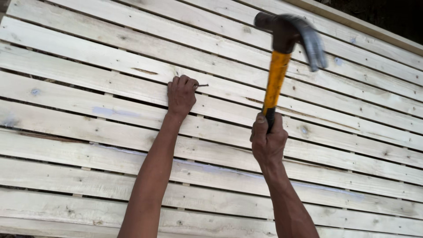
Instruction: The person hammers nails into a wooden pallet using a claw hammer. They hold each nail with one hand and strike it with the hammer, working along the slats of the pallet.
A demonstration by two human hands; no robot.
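A claw hammer (pixel 282 57) with yellow handle and dark, blurred head stands raised; a thin nail (pixel 202 85) pokes sideways near the slatted panel's (pixel 88 88) middle.

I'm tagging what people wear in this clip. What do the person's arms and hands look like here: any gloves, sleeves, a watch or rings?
Both forearms are bare up to the bottom edge of the picture: no sleeves show. The left hand and the right hand wear no gloves. No watch, wristband or ring shows on either. The arms are lean, with visible sinews.

Hammer (pixel 282 53): yellow-orange shaft, black grip, dark grey head at 1 o'clock. Slats (pixel 88 145): pale raw wood w/ brown knots, faint bluish-white smears at 9 and 5 o'clock.
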